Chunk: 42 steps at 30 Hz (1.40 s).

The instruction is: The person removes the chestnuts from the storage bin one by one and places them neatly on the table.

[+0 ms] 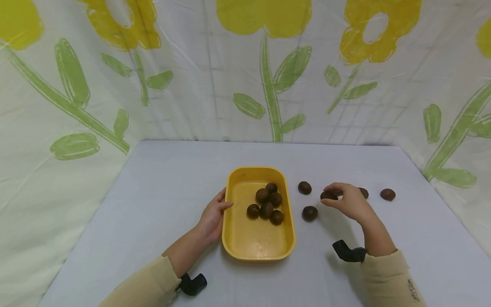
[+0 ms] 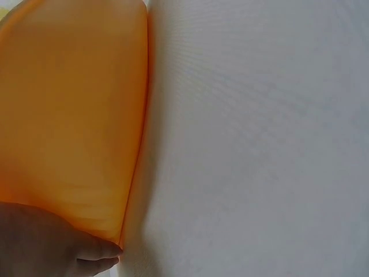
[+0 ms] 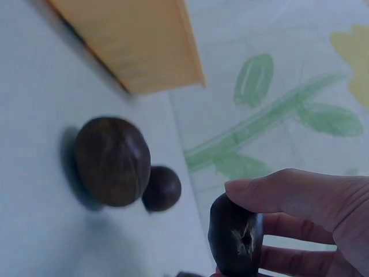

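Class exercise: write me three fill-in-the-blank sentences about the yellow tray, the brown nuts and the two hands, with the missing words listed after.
1. The right hand pinches one brown ____.
2. The left hand holds the rim of the ____ tray.
3. Inside the tray lie ____ nuts.
4. The tray stands on the pale ____.

Missing words: nut; yellow; six; table

chestnuts in tray (image 1: 267,202): 6 | chestnuts on table (image 1: 304,187): 4 | chestnut in hand (image 1: 328,195): 1 | tray (image 1: 249,243): 1
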Available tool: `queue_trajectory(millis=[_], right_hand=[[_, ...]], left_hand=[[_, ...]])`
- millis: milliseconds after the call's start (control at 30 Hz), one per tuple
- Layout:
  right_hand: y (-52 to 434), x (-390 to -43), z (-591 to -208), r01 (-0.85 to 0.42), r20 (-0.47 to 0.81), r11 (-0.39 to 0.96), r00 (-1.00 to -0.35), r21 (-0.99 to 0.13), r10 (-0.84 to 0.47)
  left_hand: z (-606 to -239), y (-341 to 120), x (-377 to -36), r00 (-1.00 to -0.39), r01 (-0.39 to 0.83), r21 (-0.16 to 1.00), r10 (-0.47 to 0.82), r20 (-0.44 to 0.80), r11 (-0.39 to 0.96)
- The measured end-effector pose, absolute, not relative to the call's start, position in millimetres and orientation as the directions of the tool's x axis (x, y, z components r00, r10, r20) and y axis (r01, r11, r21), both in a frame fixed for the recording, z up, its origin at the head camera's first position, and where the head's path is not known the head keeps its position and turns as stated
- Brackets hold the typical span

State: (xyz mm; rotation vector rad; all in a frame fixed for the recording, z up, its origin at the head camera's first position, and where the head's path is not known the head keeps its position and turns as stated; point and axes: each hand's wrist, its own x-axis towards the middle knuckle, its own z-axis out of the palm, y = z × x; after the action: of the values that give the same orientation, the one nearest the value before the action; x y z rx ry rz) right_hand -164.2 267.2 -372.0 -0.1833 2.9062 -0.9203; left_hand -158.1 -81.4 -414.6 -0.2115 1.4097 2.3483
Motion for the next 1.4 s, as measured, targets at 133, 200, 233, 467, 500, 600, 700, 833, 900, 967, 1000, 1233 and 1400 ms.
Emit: queue_trajectory(millis=[133, 200, 233, 467, 500, 600, 700, 833, 900, 967, 1000, 1233, 1400], right_hand=[[280.4, -158.7, -374.8, -0.047, -0.070, 0.819, -0.992, -0.572, -0.106], [285.5, -156.8, -377.0, -0.039, -0.077, 0.825, -0.992, -0.564, -0.099], [287.6, -155.9, -378.3, -0.036, -0.079, 0.827, -0.992, -0.560, -0.097], [297.8, -150.1, -389.6, -0.017, -0.116, 0.834, -0.988, -0.552, -0.097], [298.5, -149.4, -390.8, -0.013, -0.122, 0.835, -0.988, -0.551, -0.096], [300.2, -147.5, -393.3, 0.000, -0.133, 0.836, -0.987, -0.549, -0.088], [301.6, -146.2, -395.1, 0.019, -0.150, 0.837, -0.986, -0.547, -0.076], [302.4, -145.5, -399.4, 0.032, -0.158, 0.840, -0.985, -0.542, -0.064], [302.4, -145.2, -402.0, 0.033, -0.155, 0.840, -0.986, -0.542, -0.061], [302.0, -144.8, -404.1, 0.030, -0.148, 0.839, -0.987, -0.544, -0.061], [302.0, -144.7, -404.7, 0.032, -0.150, 0.839, -0.987, -0.544, -0.060], [300.0, -144.5, -405.6, 0.045, -0.168, 0.842, -0.984, -0.537, -0.054], [298.3, -145.6, -407.8, 0.037, -0.158, 0.840, -0.986, -0.542, -0.058]], left_hand=[[-414.2, -80.8, -158.0, -0.912, -0.405, 0.815, 0.244, -0.329, -0.416], [-414.2, -80.7, -158.0, -0.913, -0.403, 0.817, 0.241, -0.328, -0.412], [-414.2, -80.8, -157.9, -0.914, -0.402, 0.818, 0.242, -0.327, -0.411], [-414.1, -80.6, -158.4, -0.911, -0.407, 0.814, 0.241, -0.334, -0.414], [-414.1, -80.6, -158.4, -0.912, -0.406, 0.815, 0.241, -0.332, -0.414], [-414.2, -80.7, -158.3, -0.912, -0.405, 0.815, 0.245, -0.329, -0.415], [-414.6, -81.1, -157.9, -0.912, -0.405, 0.812, 0.250, -0.325, -0.420], [-414.6, -81.2, -157.4, -0.913, -0.402, 0.811, 0.253, -0.319, -0.426], [-414.0, -81.0, -157.2, -0.914, -0.399, 0.812, 0.253, -0.316, -0.426], [-413.8, -81.0, -157.1, -0.913, -0.401, 0.812, 0.252, -0.319, -0.423], [-413.8, -81.1, -157.1, -0.913, -0.402, 0.813, 0.253, -0.320, -0.422], [-414.3, -80.8, -156.7, -0.910, -0.407, 0.810, 0.260, -0.323, -0.421], [-414.5, -80.3, -157.2, -0.910, -0.411, 0.805, 0.250, -0.331, -0.429]])
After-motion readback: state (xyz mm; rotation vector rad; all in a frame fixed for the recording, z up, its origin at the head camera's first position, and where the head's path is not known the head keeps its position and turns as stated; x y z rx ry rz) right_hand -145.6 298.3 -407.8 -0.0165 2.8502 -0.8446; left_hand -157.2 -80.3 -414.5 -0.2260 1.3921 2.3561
